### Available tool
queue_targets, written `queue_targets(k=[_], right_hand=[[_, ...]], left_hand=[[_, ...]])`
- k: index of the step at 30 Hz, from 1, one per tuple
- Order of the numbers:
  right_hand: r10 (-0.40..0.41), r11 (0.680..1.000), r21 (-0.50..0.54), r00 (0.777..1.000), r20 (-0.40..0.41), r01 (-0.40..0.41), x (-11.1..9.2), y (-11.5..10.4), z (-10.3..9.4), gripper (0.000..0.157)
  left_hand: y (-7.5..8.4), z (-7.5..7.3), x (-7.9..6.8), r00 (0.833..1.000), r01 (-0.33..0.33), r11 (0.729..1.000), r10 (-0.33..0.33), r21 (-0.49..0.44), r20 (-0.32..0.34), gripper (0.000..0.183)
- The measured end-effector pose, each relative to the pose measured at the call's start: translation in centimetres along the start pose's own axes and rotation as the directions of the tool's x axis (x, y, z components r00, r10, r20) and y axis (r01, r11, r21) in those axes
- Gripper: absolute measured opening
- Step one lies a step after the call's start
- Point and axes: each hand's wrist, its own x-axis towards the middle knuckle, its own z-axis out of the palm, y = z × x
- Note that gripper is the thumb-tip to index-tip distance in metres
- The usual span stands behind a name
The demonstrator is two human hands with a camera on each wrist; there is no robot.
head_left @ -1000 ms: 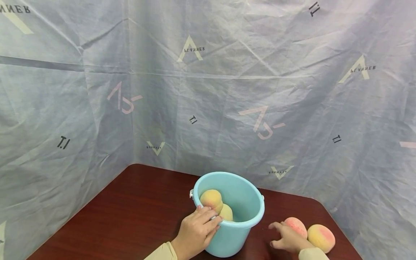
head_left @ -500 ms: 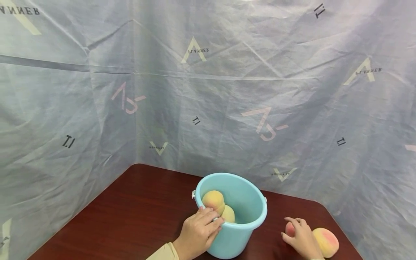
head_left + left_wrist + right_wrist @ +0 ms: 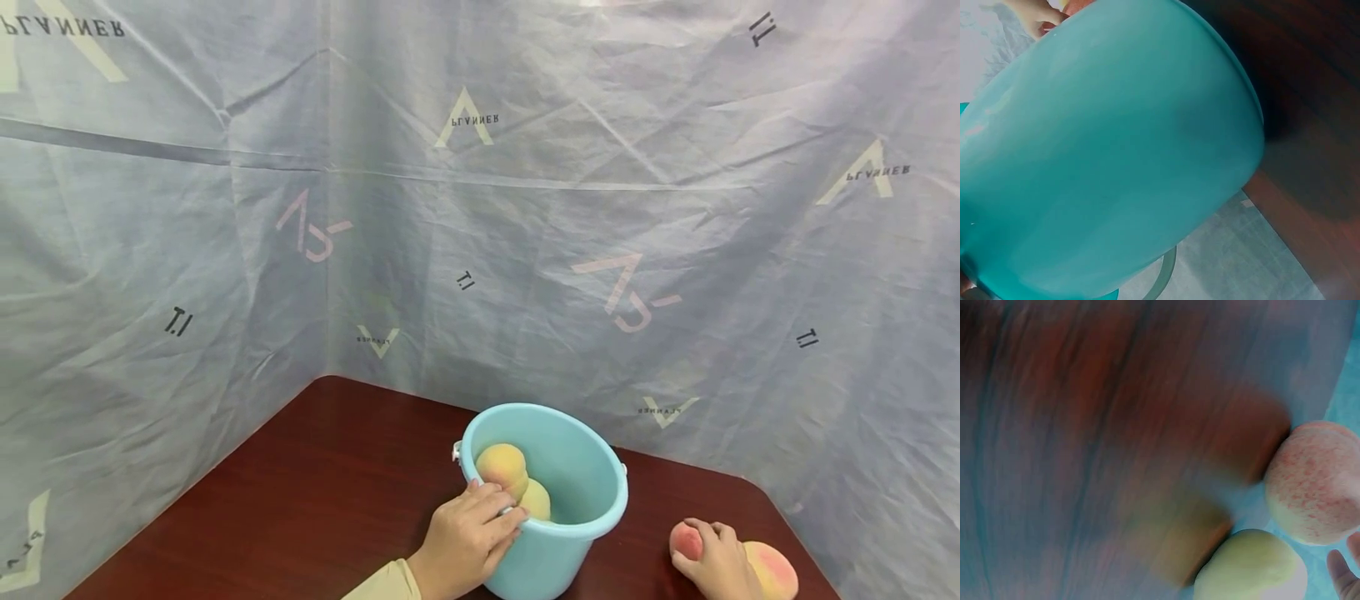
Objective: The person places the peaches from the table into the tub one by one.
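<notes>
A light blue bucket (image 3: 543, 562) stands on the table, tilted slightly toward me in the head view. My left hand (image 3: 468, 533) grips its near rim, fingers hooked over the inside. Yellow peaches (image 3: 501, 464) lie inside, partly covered by those fingers. To the right, my right hand (image 3: 720, 562) has its fingers and thumb curled round a reddish peach (image 3: 686, 542). In the right wrist view this speckled peach (image 3: 1316, 484) has fingertips (image 3: 1339, 570) right beside it. A yellow-pink peach (image 3: 772, 571) sits just right of that hand, partly hidden by it.
The dark red-brown table (image 3: 285, 500) extends left of the bucket. Grey printed cloth (image 3: 525, 233) hangs close behind the table and along both sides. White handle pivots (image 3: 456, 451) project from the bucket's sides.
My right hand has moved right, from beside the reddish peach onto it, and its fingers have curled round it. The left hand stays on the bucket rim. The head view has shifted slightly.
</notes>
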Motion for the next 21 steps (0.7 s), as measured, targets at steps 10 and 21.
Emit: queue_targets(k=[10, 21], right_hand=[[-0.032, 0.998, -0.056, 0.993, 0.110, 0.039, 0.4, 1.9, 0.7, 0.058], [-0.153, 0.977, -0.108, 0.959, 0.239, 0.183, 1.5, 0.6, -0.6, 0.042]], left_hand=[[0.4, 0.2, 0.0, 0.999, -0.040, 0.999, 0.041, 0.013, -0.025, 0.032], [-0.2, 0.0, 0.1, 1.000, -0.019, 1.000, 0.019, 0.009, 0.000, 0.030]])
